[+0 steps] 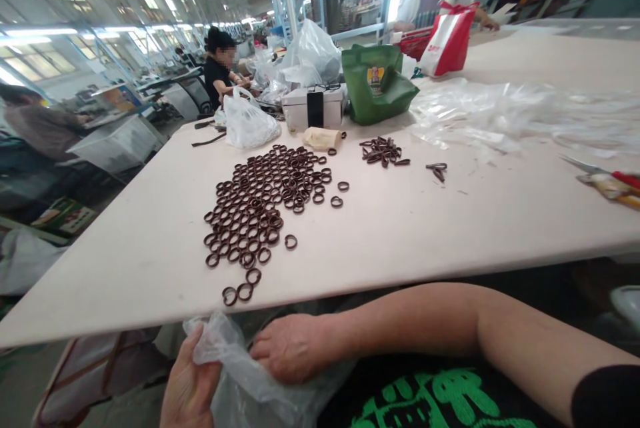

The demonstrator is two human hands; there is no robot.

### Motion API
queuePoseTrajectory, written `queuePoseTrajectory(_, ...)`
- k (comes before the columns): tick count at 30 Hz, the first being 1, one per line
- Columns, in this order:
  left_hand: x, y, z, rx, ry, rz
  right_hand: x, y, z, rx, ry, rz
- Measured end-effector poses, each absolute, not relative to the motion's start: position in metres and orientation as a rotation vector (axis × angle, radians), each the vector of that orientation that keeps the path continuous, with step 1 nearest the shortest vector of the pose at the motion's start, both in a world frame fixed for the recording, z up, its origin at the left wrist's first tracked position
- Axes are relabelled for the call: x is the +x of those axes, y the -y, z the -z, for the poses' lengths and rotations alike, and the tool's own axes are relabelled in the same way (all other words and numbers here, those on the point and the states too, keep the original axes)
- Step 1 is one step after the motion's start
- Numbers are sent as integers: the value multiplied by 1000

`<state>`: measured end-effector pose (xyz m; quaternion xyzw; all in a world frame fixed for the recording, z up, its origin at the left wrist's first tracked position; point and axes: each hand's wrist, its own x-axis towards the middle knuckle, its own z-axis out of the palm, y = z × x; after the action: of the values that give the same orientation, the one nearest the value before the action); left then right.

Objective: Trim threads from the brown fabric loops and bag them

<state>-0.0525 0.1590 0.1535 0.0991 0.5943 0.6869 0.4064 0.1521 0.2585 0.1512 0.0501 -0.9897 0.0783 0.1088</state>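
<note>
Below the table's near edge, my left hand [187, 385] grips the side of a clear plastic bag [240, 388] held in my lap. My right hand [290, 348] reaches across my body and is closed on the same bag, its fingertips tucked into the plastic. What the bag contains is hidden. On the pale table [400, 228] above lies a large spread of several dark brown rings [260, 205], laid flat side by side. A smaller heap of brown rings [383, 150] sits farther back.
Behind the rings stand a white plastic bag [247, 123], a white box [314, 108], a green bag [376, 85] and a red-and-white bag [449, 38]. Clear plastic sheets [515, 115] cover the right. Scissors with red handles [607, 181] lie at the right edge. Other people work beyond.
</note>
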Motion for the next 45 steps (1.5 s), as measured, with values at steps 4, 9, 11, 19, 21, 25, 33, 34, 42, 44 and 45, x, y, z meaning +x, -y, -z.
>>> queuePoseTrajectory(4, -56, -160, -151, 141, -1559, -1603, 152, -265, -159, 201, 2938, -271)
queuePoseTrajectory(9, -51, -176, -146, -21, -1511, -1652, 148, -317, -193, 90, 2812, -162)
queuePoseTrajectory(11, -46, -181, -151, -123, -1452, -1665, 145, -336, -196, -34, 2738, -107)
queuePoseTrajectory(19, -31, -190, -178, -331, -1349, -1651, 151, -372, -178, -151, 2772, -188)
queuePoseTrajectory(21, -29, -190, -179, -365, -1344, -1655, 146, -380, -182, -299, 2723, -217)
queuePoseTrajectory(25, -25, -188, -178, -327, -1380, -1663, 119, -400, -195, -694, 2701, -318)
queuePoseTrajectory(33, -28, -186, -172, -265, -1375, -1658, 81, -415, -205, -946, 2808, -418)
queuePoseTrajectory(34, -30, -187, -171, -288, -1363, -1667, 80, -415, -205, -981, 2809, -427)
queuePoseTrajectory(42, -33, -189, -170, -304, -1301, -1657, 121, -416, -215, -1062, 2673, -445)
queuePoseTrajectory(44, -33, -187, -168, -315, -1290, -1646, 153, -419, -219, -1103, 2606, -426)
queuePoseTrajectory(45, -34, -186, -166, -299, -1295, -1631, 173, -422, -220, -1135, 2565, -413)
